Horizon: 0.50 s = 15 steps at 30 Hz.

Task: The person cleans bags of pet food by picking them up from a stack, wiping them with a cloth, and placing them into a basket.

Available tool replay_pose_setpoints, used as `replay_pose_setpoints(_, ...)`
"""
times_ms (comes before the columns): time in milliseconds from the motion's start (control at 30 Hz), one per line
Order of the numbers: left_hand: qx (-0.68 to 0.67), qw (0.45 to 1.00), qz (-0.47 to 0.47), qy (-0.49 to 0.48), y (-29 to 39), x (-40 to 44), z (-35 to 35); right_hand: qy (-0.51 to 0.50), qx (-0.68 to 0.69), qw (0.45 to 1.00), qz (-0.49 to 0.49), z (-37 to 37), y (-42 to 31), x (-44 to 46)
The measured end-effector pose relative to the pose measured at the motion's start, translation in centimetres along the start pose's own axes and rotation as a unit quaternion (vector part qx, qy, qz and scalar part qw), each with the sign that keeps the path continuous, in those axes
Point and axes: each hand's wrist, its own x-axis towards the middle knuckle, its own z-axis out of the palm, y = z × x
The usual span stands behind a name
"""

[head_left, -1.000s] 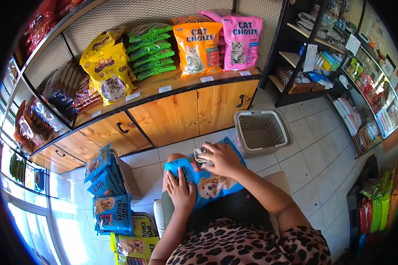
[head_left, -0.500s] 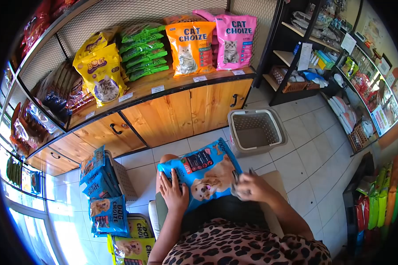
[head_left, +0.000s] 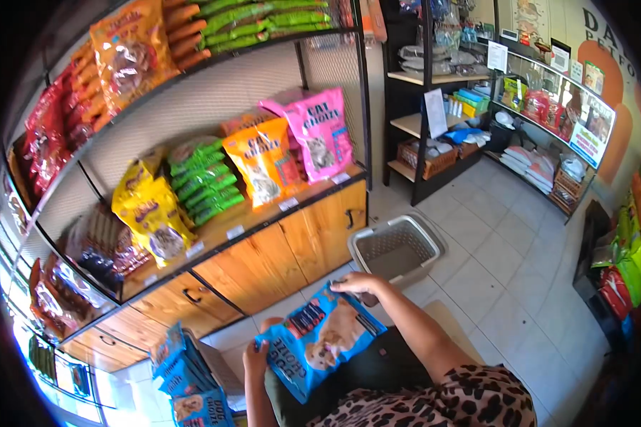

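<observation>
A blue dog food bag with a picture of a dog lies tilted over my lap. My left hand grips its left edge, with the fingers on top near the corner. At the bag's upper right corner, my right hand is closed round the edge. Something dark shows under the right palm; I cannot make out whether it is a cloth.
A grey basket stands on the floor ahead. More blue bags fill a basket at lower left. The wooden cabinet holds yellow, green, orange and pink bags. A black rack is at right.
The view has tilted up and turned. My right hand has moved from the bag's lower right side to its upper right corner, and my left hand now grips the left edge instead of lying flat.
</observation>
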Motion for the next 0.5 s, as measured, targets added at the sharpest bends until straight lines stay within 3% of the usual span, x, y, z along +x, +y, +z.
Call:
replay_pose_setpoints(67,-0.077,0.996,-0.032,0.018,-1.1,-0.4,0.0,0.038,0.061,0.997,-0.008,0.5,-2.8,-2.4)
replay_pose_setpoints(133,-0.147,0.989,-0.024,0.022,-1.1,-1.0,0.0,0.020,0.135,0.990,-0.028,1.1,-0.3,-1.7)
replay_pose_setpoints(233,-0.386,0.919,0.047,-0.059,-0.8,-0.4,0.1,-0.014,0.323,0.946,-0.028,0.0,3.8,-0.8)
replay_pose_setpoints(267,-0.394,0.917,0.040,-0.052,1.5,-1.1,-0.6,-0.022,0.316,0.948,-0.022,-0.3,2.0,-2.0)
replay_pose_setpoints(333,-0.301,0.951,0.073,-0.015,6.4,-2.7,-3.0,0.161,0.227,0.959,-0.053,-1.5,-1.9,-5.8)
replay_pose_setpoints(400,-0.325,0.938,0.120,0.007,10.0,-4.1,-4.8,0.267,0.228,0.925,-0.146,-2.9,-4.0,-8.1)
replay_pose_setpoints(433,-0.329,0.939,0.104,0.009,11.0,-4.7,-5.6,0.300,0.227,0.916,-0.141,-3.7,-5.0,-9.4)
replay_pose_setpoints(500,-0.366,0.896,0.250,0.011,11.8,-5.6,-6.7,0.299,0.131,0.868,-0.374,-5.6,-5.4,-10.9)
